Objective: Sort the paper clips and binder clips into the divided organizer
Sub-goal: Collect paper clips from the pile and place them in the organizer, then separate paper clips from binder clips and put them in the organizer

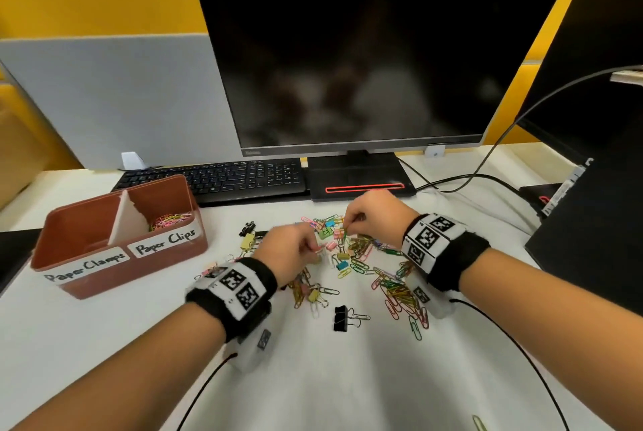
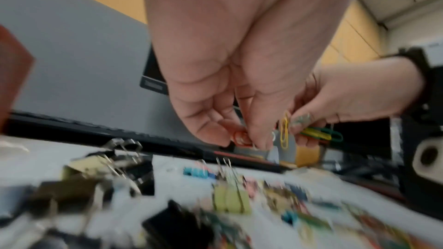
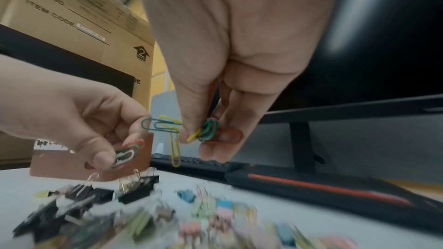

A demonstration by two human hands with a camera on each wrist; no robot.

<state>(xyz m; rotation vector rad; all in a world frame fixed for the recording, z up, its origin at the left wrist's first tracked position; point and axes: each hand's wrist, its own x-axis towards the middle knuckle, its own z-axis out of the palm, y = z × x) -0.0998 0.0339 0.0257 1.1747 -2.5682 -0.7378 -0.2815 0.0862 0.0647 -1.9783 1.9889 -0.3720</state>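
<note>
A brown divided organizer (image 1: 87,221) stands at the left, labelled "Paper Clamps" and "Paper Clips"; its right compartment holds coloured paper clips (image 1: 170,220). A mixed pile of paper clips and binder clips (image 1: 362,267) lies on the white desk. Both hands hover over the pile. My left hand (image 1: 315,249) pinches a few paper clips (image 3: 127,153), green, white and orange. My right hand (image 1: 348,230) pinches a bunch of green, yellow and orange paper clips (image 3: 206,132), with a yellow one (image 3: 175,150) dangling. A black binder clip (image 1: 341,318) lies nearest me.
A black keyboard (image 1: 222,180) and the monitor's base (image 1: 358,180) sit just behind the pile, with the monitor (image 1: 365,54) above. Cables (image 1: 487,180) and a black computer case (image 1: 591,221) are at the right. A grey partition (image 1: 114,96) stands behind the organizer.
</note>
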